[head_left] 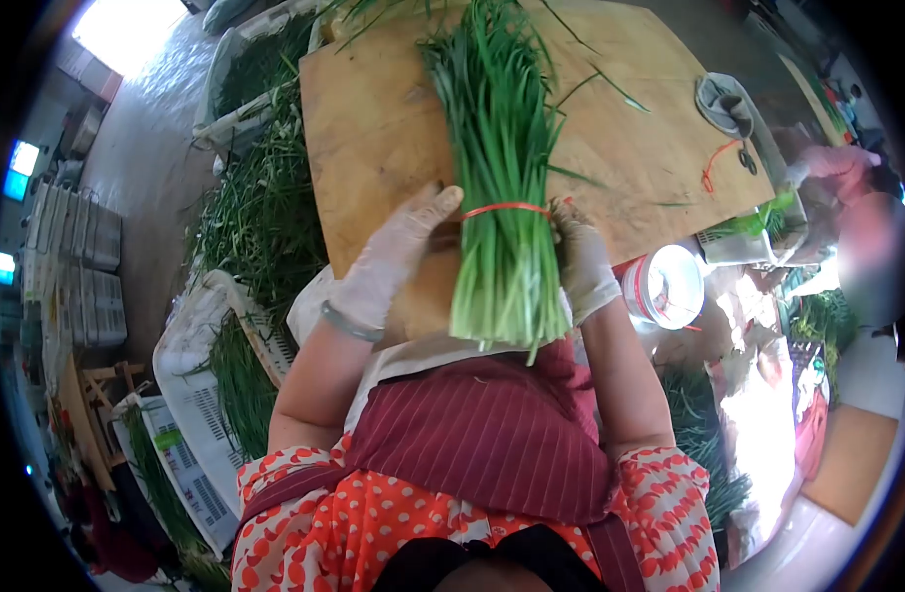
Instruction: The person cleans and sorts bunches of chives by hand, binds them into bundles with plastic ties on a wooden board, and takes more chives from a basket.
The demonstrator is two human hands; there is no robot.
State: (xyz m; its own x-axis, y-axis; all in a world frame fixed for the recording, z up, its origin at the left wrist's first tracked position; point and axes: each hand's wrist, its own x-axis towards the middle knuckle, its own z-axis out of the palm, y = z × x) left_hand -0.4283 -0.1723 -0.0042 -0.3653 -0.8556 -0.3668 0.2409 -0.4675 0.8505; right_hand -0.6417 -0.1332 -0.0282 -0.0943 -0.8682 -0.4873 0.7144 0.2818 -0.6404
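Note:
A thick bundle of chives [506, 168] lies lengthwise before me, dark leaf tips away from me and pale cut ends toward my apron. A red tie [506, 208] runs around it below the middle. My left hand [401, 247], in a whitish glove, is closed at the bundle's left side, its thumb at the tie; the other fingers are blurred and partly hidden. On the opposite side, my gloved right hand [582, 259] has its fingers curled against the bundle by the tie. Beneath is a wooden board [373, 128] with loose leaves on it.
White crates [181, 335] and heaped greens [260, 207] stand left of the board. To its right are a white bucket [669, 286] and, on its corner, scissors [747, 158] and a red strand [709, 176]. Another person in pink [837, 168] is farther right.

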